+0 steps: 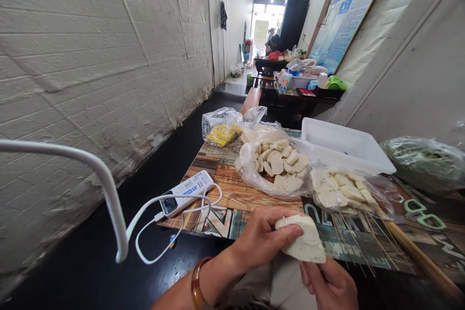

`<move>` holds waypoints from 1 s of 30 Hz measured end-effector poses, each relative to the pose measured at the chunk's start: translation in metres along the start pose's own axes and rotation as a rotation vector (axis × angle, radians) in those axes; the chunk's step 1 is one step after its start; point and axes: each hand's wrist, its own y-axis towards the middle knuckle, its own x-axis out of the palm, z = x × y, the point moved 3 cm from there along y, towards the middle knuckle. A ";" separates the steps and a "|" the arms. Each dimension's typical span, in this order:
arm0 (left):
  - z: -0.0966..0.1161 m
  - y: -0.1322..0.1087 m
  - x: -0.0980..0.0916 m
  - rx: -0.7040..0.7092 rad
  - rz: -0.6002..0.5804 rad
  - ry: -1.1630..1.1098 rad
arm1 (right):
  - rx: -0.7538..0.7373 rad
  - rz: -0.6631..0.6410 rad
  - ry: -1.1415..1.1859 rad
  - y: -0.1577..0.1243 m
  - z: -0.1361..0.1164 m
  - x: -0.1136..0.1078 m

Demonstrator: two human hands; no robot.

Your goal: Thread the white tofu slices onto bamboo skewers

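Note:
My left hand (263, 235), with a reddish-brown bangle on its wrist, grips a thick white half-round slice (305, 240), which looks like steamed bun, between thumb and fingers. Just under the slice's lower edge is my right hand (329, 283), its fingers closed together. What the right fingers hold, if anything, is hidden. Beyond the hands, a clear plastic bag (250, 177) lies open, full of similar pale slices (278, 162). To its right, more slices (345, 189) lie in plastic, with thin bamboo skewers (354, 237) sticking out toward me.
A thick bundle of skewers (421, 256) and green-handled scissors (425, 214) lie at the right. A white tray (345, 147) stands behind. On the left are a power bank (187, 193) with a looping white cable and a bag with yellow contents (222, 133).

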 end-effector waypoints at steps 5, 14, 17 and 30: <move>-0.010 0.000 0.000 -0.007 -0.005 -0.045 | 0.033 -0.022 0.011 0.001 0.005 0.004; -0.040 0.006 -0.010 -0.291 0.143 -0.531 | 0.152 -0.237 0.172 0.003 0.022 0.020; -0.045 0.008 -0.013 -0.303 0.190 -0.525 | 0.183 -0.198 0.180 0.001 0.022 0.026; -0.057 0.024 -0.016 -0.274 0.133 -0.481 | 0.183 -0.156 0.228 0.021 0.033 0.029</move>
